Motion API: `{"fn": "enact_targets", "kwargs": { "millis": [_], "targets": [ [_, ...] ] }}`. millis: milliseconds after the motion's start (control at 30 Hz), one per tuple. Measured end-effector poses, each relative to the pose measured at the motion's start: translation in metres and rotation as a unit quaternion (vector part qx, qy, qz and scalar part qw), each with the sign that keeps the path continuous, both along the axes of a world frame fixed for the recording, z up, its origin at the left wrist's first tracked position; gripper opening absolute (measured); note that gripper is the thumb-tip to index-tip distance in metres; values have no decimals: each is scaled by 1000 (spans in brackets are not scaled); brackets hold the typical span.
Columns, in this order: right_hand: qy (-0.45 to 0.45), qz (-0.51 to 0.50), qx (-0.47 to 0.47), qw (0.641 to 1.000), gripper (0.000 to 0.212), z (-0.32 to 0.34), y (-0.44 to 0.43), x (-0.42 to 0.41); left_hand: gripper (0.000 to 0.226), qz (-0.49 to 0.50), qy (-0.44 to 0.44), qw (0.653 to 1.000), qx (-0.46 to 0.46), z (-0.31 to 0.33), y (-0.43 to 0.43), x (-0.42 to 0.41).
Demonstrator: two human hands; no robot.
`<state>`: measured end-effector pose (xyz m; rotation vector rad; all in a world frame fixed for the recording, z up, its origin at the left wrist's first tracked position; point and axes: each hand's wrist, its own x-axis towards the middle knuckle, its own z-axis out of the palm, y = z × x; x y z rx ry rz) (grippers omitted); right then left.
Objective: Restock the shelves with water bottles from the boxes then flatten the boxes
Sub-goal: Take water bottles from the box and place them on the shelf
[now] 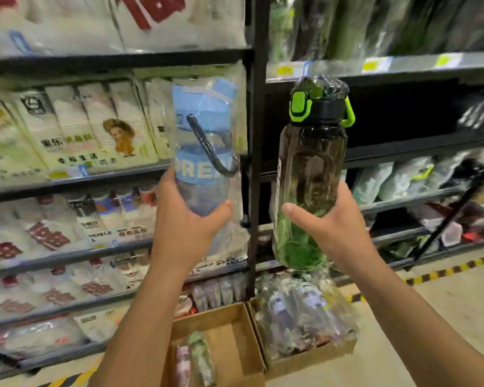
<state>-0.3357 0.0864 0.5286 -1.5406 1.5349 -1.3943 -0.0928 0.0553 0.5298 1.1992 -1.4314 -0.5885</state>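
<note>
My left hand (pixel 189 216) grips the blue bottle (pixel 206 152), my right hand (pixel 329 222) the green bottle (pixel 310 174), both raised before the shelves (pixel 403 152). Boxes (pixel 229 342) below; shelf goods blurred.

White plastic-wrapped paper-cup packs (pixel 76 121) at left, yellow paper price tags (pixel 375 64) upper right, yellow-and-black striped floor tape (pixel 444 270) lower right

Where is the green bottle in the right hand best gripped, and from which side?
Round the lower barrel of the green bottle, from the near side, as the right hand grips it. It stands nearly upright with straight walls; the lid above has a protruding latch and loop.
</note>
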Motion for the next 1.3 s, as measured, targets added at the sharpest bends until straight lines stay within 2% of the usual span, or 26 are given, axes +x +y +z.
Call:
{"fn": "enact_targets", "kwargs": {
  "millis": [67,200,300,567,667,767,967,1133,1300],
  "targets": [
    [9,-10,-16,1000,58,15,10,-31,79,-13,13,1000,-13,14,7,-31],
    [16,-33,-26,999,68,37,29,-95,77,-42,28,998,-40,35,19,-96],
    [12,-42,-36,998,65,51,38,-141,76,-73,33,995,-55,50,21,-146],
    [16,-62,-53,997,66,71,20,-233,78,-118,40,989,-80,78,-6,-245],
    [16,-72,-60,995,67,76,-1,-260,77,-130,37,987,-92,85,-35,-276],
    [18,-78,-66,995,60,80,-31,-286,87,-138,46,984,-99,89,-72,-306],
    [50,-106,-85,989,71,96,-104,-347,77,-172,87,973,-130,102,-155,-373],
    [45,-129,-109,985,70,116,-166,-391,75,-170,92,970,-150,122,-220,-413],
    [24,-137,-123,983,85,126,-212,-436,90,-183,99,965,-161,139,-262,-453]
  ]
}}
